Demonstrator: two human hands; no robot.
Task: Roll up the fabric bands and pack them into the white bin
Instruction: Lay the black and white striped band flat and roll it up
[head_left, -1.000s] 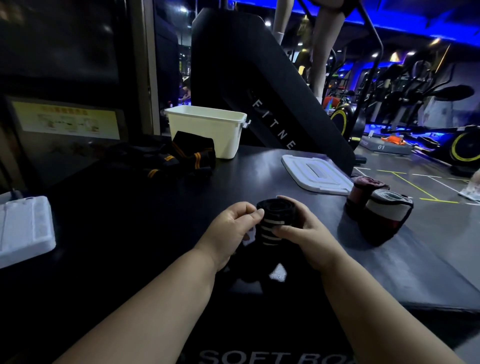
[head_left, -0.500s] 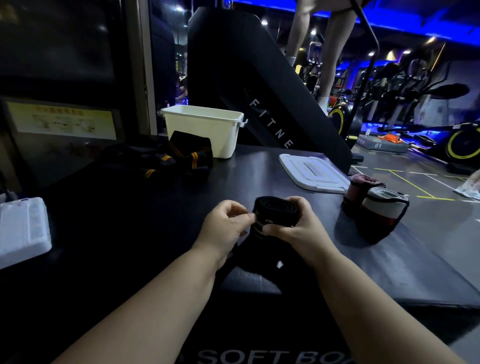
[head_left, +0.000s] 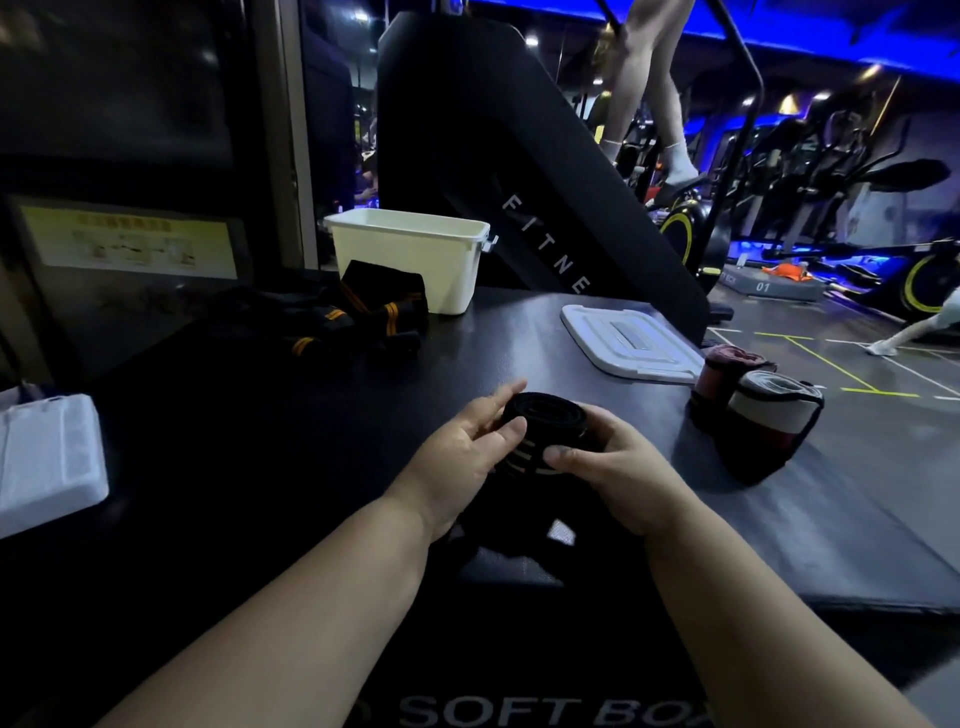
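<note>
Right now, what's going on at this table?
A person is rolling up a black striped band: the left hand and right hand both hold it above the dark table, loose fabric trailing below. Two finished rolls stand at the right, unrolled black-and-orange bands lie before the white bin, and the lid lies apart.

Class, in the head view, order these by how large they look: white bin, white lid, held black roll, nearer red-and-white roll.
1. white bin
2. white lid
3. black roll and red-and-white roll: these look about alike, so they are left unranked.
</note>
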